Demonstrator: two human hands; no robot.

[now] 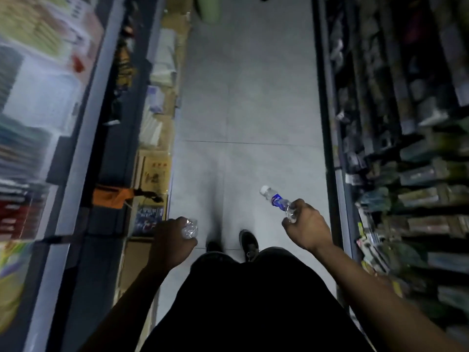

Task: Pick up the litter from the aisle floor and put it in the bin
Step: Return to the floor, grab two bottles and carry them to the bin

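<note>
My right hand (308,226) grips a clear plastic bottle (275,199) by its base; the bottle has a white cap and a blue label and points up and to the left. My left hand (173,241) is closed around a crumpled clear plastic bottle (189,228), of which only one end shows past the fingers. Both hands hang in front of me at waist height above the grey tiled aisle floor (248,110). At the far end of the aisle stands a pale green bin (209,8), cut off by the top edge.
Shelves full of goods line both sides of the narrow aisle (406,148). Cardboard boxes and stacked packs (162,102) stand along the left side on the floor. My feet in dark shoes (248,243) are on the tiles below my hands.
</note>
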